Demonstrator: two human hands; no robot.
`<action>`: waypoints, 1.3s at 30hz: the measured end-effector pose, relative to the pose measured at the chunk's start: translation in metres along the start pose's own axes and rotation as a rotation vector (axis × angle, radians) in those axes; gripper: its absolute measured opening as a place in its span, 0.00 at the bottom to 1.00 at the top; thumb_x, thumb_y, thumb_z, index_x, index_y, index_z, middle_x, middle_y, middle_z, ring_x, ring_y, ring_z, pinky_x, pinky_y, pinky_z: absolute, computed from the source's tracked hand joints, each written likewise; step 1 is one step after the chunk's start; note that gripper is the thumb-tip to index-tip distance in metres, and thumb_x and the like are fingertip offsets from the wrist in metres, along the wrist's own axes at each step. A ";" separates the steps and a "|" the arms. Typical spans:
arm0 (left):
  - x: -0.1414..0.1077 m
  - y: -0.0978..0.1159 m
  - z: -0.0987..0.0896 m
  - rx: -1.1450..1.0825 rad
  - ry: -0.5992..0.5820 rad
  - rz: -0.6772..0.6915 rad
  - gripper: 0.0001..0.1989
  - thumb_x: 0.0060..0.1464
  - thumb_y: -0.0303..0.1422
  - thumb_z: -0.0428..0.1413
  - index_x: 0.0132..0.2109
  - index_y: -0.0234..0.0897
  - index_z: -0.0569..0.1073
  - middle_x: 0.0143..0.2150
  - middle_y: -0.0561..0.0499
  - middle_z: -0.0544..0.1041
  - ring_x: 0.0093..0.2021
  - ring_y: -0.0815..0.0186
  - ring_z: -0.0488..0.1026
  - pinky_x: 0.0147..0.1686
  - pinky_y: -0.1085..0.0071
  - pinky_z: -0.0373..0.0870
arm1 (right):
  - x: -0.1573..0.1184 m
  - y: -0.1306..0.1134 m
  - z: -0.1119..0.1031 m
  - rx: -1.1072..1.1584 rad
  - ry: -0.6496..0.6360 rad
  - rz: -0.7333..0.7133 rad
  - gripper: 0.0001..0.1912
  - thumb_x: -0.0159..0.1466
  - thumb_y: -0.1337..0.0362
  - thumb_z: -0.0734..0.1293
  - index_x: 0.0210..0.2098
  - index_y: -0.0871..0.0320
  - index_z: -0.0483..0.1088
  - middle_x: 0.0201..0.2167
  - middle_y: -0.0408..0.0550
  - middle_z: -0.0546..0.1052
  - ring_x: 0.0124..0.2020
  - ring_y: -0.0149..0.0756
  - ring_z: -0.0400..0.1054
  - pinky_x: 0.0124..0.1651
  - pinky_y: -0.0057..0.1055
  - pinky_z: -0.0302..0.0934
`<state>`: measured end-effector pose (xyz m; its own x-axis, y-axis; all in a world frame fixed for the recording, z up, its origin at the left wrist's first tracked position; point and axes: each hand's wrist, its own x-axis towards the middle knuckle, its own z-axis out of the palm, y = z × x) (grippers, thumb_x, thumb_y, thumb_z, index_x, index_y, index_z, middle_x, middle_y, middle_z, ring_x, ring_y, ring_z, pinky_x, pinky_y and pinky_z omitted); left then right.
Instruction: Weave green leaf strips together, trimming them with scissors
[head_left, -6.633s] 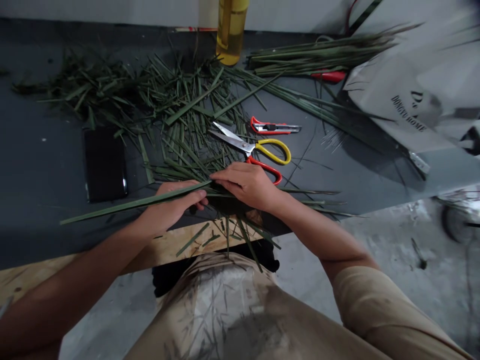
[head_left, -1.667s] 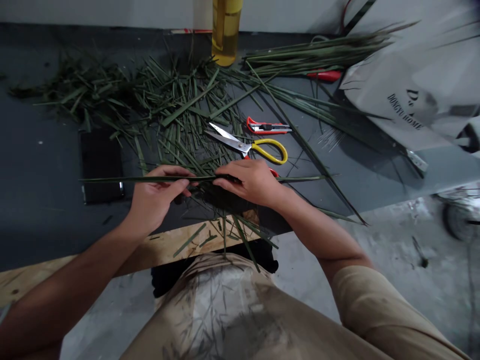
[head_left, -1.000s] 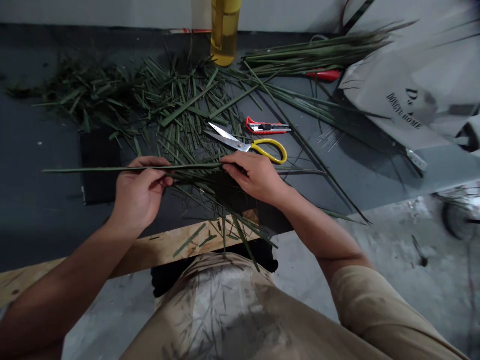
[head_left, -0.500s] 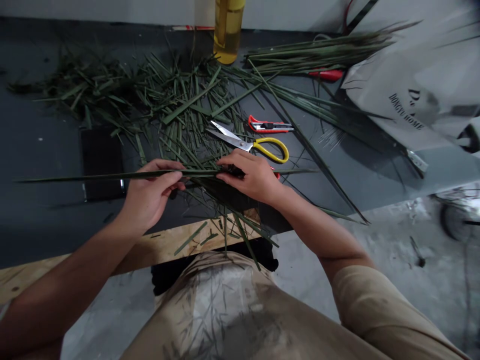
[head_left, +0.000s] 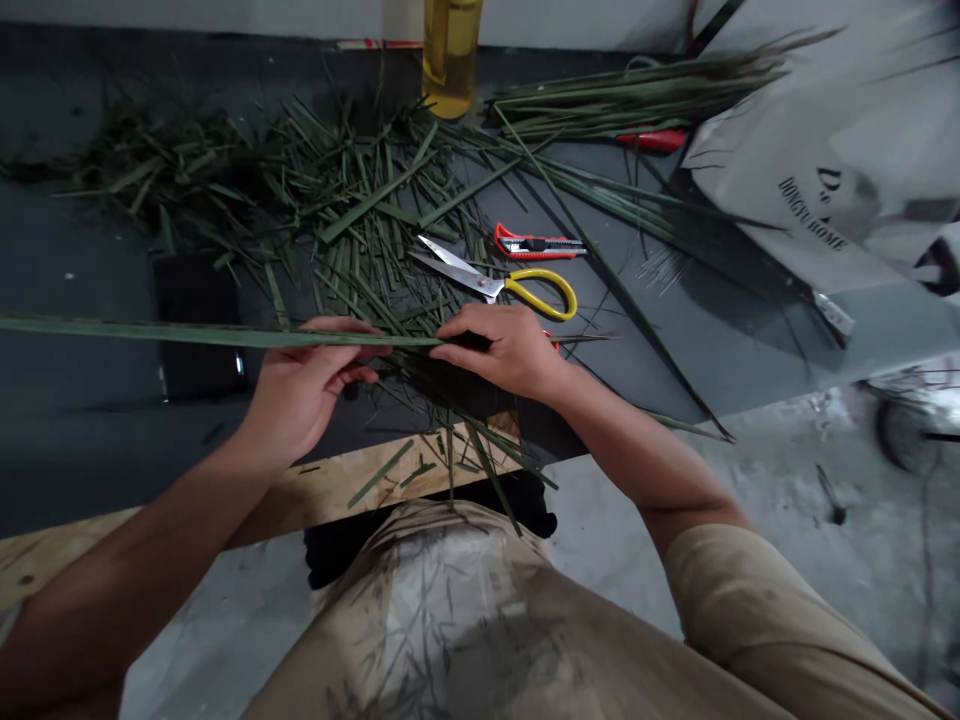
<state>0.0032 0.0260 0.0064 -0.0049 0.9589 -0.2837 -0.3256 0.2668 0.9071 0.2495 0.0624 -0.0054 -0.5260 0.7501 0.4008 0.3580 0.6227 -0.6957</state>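
Observation:
A long, narrow green leaf strip (head_left: 187, 333) stretches sideways in front of me, its left part running out of view. My left hand (head_left: 296, 395) is closed on it, thumb on the near side and fingers behind. To the right, my right hand (head_left: 514, 348) pinches the same strip between thumb and fingers; a thin brown tip pokes out beyond that hand. Just behind the right hand lie yellow-handled scissors (head_left: 491, 287) with parted blades. A red utility knife (head_left: 536, 245) rests behind them. Beside the right wrist, a bit of another red thing shows, mostly hidden.
Cut leaf pieces (head_left: 367, 190) are heaped across the dark table (head_left: 75, 430). A bottle of yellow liquid (head_left: 450, 60) stands at the back, beside a bundle of long leaves (head_left: 630, 100). A black phone-like slab (head_left: 196, 350) lies left, a white printed bag (head_left: 817, 190) right.
The leaf strip has shifted left and turned its broad, lighter face up; its left end has left the view. My hands stay nearly in place, and the view has tilted slightly.

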 end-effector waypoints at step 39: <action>-0.004 -0.005 -0.001 0.085 -0.058 0.094 0.07 0.45 0.26 0.69 0.31 0.39 0.79 0.37 0.47 0.85 0.38 0.62 0.83 0.37 0.71 0.82 | -0.002 -0.004 0.004 -0.355 -0.150 -0.156 0.16 0.77 0.57 0.62 0.43 0.59 0.80 0.31 0.47 0.80 0.32 0.31 0.72 0.34 0.31 0.56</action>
<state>0.0035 0.0211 0.0028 0.0235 0.9833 -0.1804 -0.2446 0.1806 0.9526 0.2464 0.0574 -0.0058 -0.6920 0.6165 0.3758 0.4953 0.7840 -0.3742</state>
